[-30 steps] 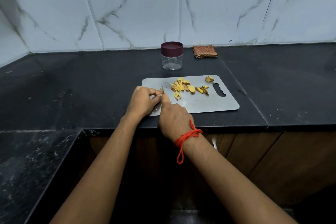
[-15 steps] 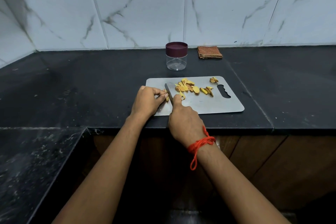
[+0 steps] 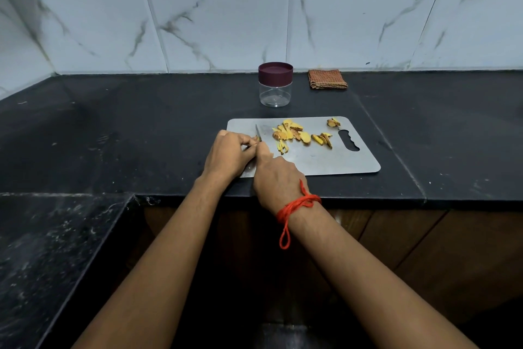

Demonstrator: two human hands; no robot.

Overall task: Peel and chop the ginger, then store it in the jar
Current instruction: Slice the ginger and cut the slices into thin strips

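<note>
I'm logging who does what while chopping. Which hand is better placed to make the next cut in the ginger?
Right, probably. The right hand grips the knife, blade right beside the small ginger piece that the left hand pinches on the cutting board, so the left is busy steadying.

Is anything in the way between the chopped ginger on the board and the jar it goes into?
Yes: the maroon lid sits on the jar, covering its mouth. On the counter between the ginger pieces and the jar, nothing visible stands.
</note>
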